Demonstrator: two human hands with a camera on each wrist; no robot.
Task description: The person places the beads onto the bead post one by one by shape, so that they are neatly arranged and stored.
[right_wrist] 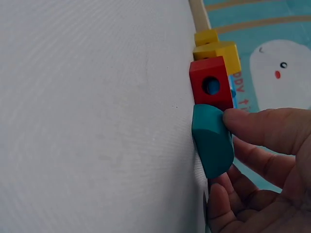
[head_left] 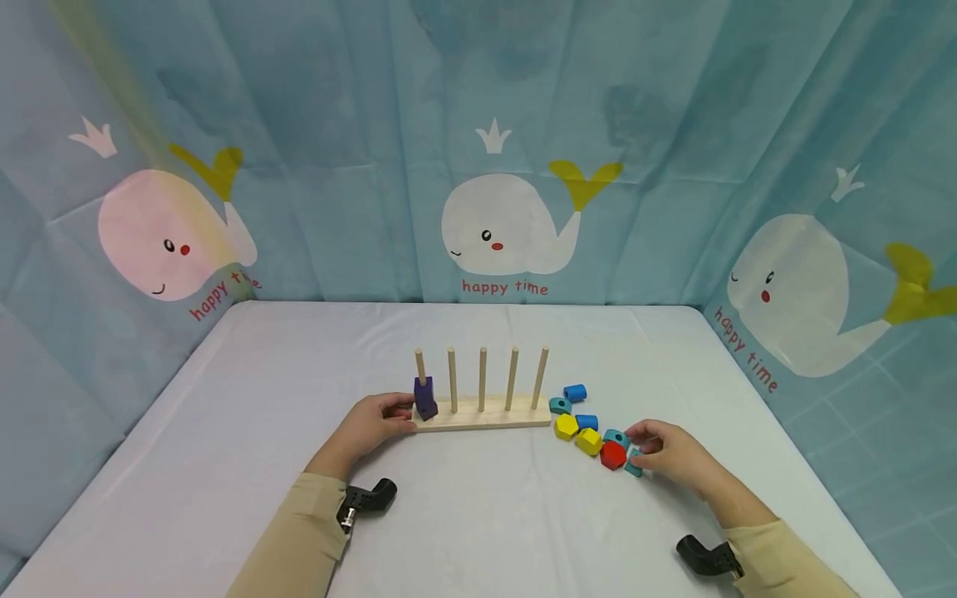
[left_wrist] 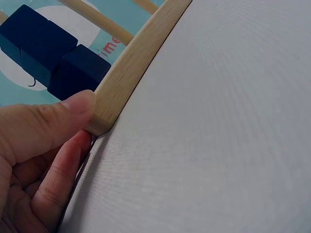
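Note:
A wooden peg stand [head_left: 482, 422] with a row of upright pegs stands mid-table. Purple blocks [head_left: 424, 397] are stacked on its leftmost peg; they look dark blue in the left wrist view. My left hand [head_left: 374, 419] holds the left end of the base, its thumb [left_wrist: 80, 103] on the corner beside the lowest block. On the right, my right hand [head_left: 676, 453] pinches a teal half-round block [right_wrist: 213, 138] between thumb and fingers, low over the cloth. Right against that piece is a red hexagonal block [head_left: 613, 455] with a hole through it.
Two yellow hexagonal blocks [head_left: 589, 442], two blue cylinders [head_left: 575, 393] and more teal half-round blocks [head_left: 561, 405] lie in a loose line from the stand's right end toward my right hand. White cloth [head_left: 478, 515] covers the table. A whale-print curtain [head_left: 344, 232] hangs behind.

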